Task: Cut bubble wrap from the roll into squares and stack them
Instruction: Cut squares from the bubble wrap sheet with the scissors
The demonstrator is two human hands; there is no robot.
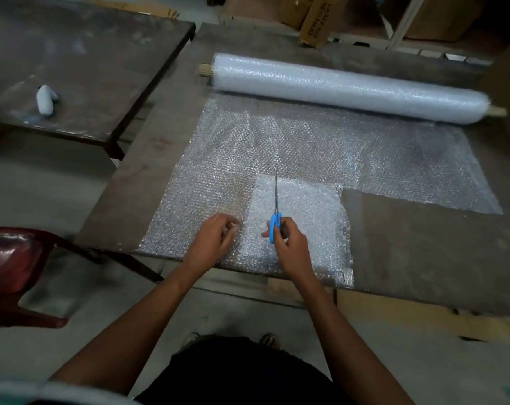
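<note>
A long roll of bubble wrap point(350, 86) lies across the far side of the dark table point(423, 244). An unrolled sheet point(277, 141) runs from it toward me. A whiter stack of cut squares point(306, 214) lies on the sheet near the front edge. My right hand point(289, 238) grips blue-handled scissors point(276, 217), blades closed and pointing away from me over the stack. Just left of the stack, my left hand point(216, 238) pinches the sheet near its front edge.
A second dark table point(87, 68) at the left carries a small white object point(46, 99). A red plastic chair point(14, 267) stands at the lower left. Cardboard boxes point(318, 21) sit beyond the table. Bare tabletop lies to the right of the stack.
</note>
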